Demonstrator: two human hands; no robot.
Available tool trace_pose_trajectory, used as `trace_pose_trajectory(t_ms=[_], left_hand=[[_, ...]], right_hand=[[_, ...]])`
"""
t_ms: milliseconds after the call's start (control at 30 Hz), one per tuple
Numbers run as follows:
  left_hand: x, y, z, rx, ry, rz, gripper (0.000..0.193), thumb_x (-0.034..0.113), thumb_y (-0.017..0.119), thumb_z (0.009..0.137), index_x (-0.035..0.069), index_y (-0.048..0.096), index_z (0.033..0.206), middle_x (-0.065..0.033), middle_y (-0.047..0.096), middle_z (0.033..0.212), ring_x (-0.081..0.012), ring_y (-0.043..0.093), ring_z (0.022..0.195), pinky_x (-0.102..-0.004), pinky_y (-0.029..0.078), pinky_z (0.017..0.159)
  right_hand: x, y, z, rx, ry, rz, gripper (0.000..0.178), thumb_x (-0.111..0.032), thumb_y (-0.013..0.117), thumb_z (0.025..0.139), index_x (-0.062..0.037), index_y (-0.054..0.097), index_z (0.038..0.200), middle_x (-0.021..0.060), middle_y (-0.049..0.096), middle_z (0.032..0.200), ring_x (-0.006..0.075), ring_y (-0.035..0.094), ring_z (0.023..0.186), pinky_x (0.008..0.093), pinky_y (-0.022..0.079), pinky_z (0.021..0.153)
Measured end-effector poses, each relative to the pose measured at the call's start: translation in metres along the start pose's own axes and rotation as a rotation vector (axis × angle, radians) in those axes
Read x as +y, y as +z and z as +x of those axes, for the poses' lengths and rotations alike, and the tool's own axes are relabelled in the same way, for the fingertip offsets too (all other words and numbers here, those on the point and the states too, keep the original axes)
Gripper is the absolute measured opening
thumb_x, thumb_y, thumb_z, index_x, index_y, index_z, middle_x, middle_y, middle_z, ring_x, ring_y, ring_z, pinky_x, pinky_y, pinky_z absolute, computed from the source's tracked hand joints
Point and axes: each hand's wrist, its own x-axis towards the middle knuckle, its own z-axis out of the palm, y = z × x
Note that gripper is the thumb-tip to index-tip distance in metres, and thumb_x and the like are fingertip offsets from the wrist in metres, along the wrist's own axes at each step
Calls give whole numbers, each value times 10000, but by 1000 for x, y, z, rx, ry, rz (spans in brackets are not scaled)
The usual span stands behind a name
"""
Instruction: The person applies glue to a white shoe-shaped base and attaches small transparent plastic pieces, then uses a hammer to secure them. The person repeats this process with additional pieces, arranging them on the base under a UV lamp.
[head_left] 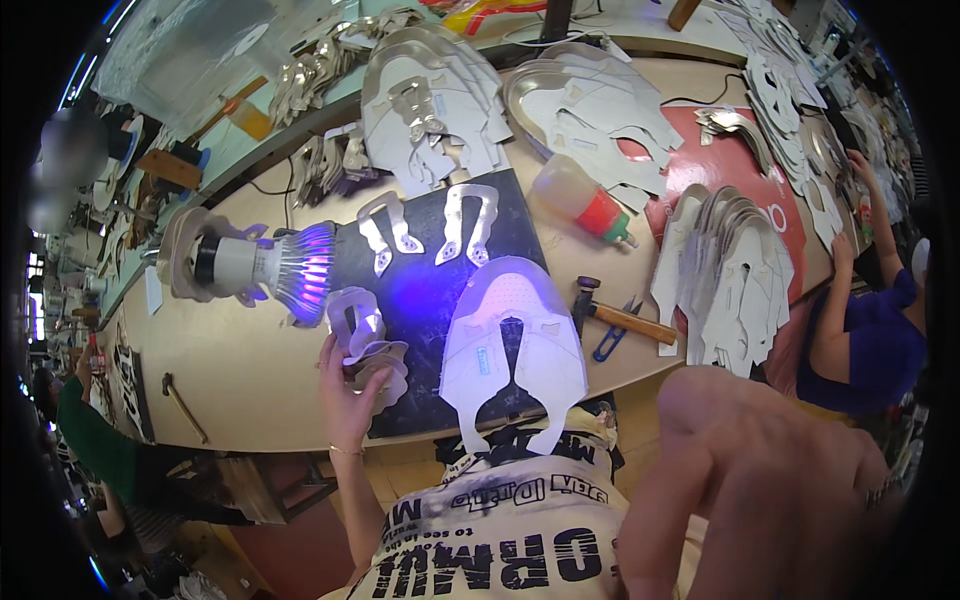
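Right up against the lens is the right hand (760, 480), big and blurred, raised off the bench with its fingers spread loose and nothing in them. Below it hangs the person's printed apron (500, 540).

Out on the bench (230, 370), the left hand (345, 390) has its fingers closed around a small stack of pale cut pieces (368, 345), holding them at the left edge of the dark mat (430, 300), just beside the lamp (300, 270), which lies on its side and throws violet light over them. A large white shoe upper (512, 345) lies flat on the mat to the right of that stack, its two tails hanging over the near edge toward the apron. Two silvery strips (468, 225) rest at the far end of the mat.

Just right of the mat are a hammer (620, 318) and blue scissors (612, 340), touching each other. Farther back a squeeze bottle (585, 200) with a red end lies on its side. Piles of white uppers (735, 275) fill the right side, where another person in blue (870, 340) works well apart.
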Motion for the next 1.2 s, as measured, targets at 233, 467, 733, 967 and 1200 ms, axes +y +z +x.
trace_pose_trajectory(t_ms=[233,467,733,967,1200], left_hand=[[-2,5,8,-2,19,-85,531,166,870,732,19,602,1166,-166,419,1493,-196,634,880,-329,533,792],[-2,4,7,1,53,-39,533,157,865,746,16,595,1184,-165,414,1490,-216,650,927,-327,541,792],[0,4,6,4,3,-108,541,159,867,738,11,593,1180,-166,412,1496,-205,636,924,-331,529,802],[1,6,7,36,10,-91,574,180,876,717,11,585,1181,-164,419,1496,-176,573,835,-310,495,766],[4,3,7,19,-17,-95,607,209,871,719,-2,569,1202,-161,428,1498,-163,534,813,-307,474,764]], right_hand=[[12,-1,7,-52,51,29,227,-192,753,857,-15,628,925,122,682,959,207,622,893,318,464,801],[22,1,16,-98,93,68,227,-171,757,847,-17,630,955,117,677,967,202,624,909,319,466,813],[71,-8,23,-68,318,143,238,-146,761,835,-18,633,990,110,670,976,197,627,928,319,468,828],[160,-21,-39,11,669,-1030,348,-198,719,874,-6,595,1136,166,631,1049,286,592,939,389,461,880],[186,-20,-99,-159,1037,-1235,599,-303,735,876,1,528,1349,177,610,1055,352,606,956,452,486,853]])
